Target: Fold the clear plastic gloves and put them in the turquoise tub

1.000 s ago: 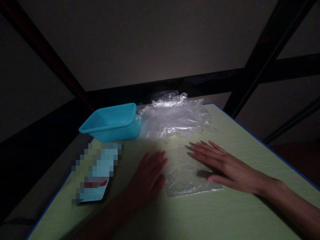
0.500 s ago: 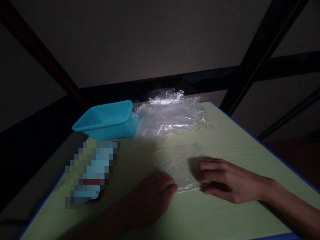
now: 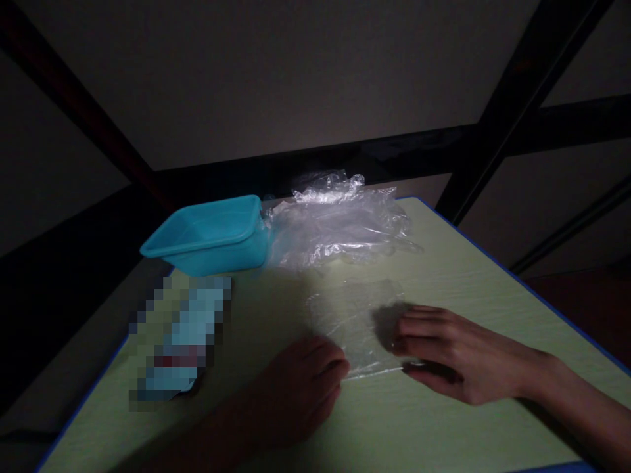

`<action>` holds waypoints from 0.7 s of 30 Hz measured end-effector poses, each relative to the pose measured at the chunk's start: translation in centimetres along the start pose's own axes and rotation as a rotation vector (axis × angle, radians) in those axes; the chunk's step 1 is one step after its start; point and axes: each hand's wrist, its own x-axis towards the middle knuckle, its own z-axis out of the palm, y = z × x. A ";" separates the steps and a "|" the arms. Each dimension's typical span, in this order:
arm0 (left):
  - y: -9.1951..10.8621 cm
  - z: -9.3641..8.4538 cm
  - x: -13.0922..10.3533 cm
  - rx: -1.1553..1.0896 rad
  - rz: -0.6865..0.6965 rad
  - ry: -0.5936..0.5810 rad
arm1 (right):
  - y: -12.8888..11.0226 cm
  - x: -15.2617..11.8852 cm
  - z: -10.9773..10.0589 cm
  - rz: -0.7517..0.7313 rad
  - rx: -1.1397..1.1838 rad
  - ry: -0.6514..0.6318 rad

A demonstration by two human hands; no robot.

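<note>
A small clear plastic bag (image 3: 362, 322) lies flat on the pale green table. My left hand (image 3: 305, 387) is closed at its lower left corner, the fingers curled over the edge. Over the bag's right side is my right hand (image 3: 451, 355), its fingers bent and its thumb apart from them. A thin strip of the bag's near edge shows in the gap between thumb and fingers. Beyond both hands sits a crumpled heap of clear plastic bags (image 3: 340, 226).
To the left of the heap, a turquoise plastic basin (image 3: 217, 256) stands at the table's far left corner. Nearer lies a blurred-out light blue object (image 3: 192, 335). The table (image 3: 493, 282) has a blue edge. Behind it are a grey wall and dark beams.
My right hand has shifted slightly right, and the gap by its thumb shows part of the bag's edge. My left hand stays at the bag's corner. The view has tilted a little.
</note>
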 end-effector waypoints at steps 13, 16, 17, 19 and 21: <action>-0.1 0.2 -0.2 0.060 -0.003 0.060 | -0.4 0.0 -0.6 0.082 0.049 -0.088; -0.1 0.3 -0.2 0.058 -0.009 0.057 | -0.3 -0.1 -0.6 0.085 0.050 -0.086; -0.1 0.3 -0.3 0.055 -0.010 0.054 | -0.3 -0.1 -0.5 0.085 0.049 -0.085; -0.1 0.3 -0.3 0.048 -0.012 0.050 | -0.3 -0.2 -0.5 0.086 0.045 -0.084; -0.2 0.2 -0.4 0.041 -0.012 0.051 | -0.3 -0.4 -0.6 0.090 0.043 -0.083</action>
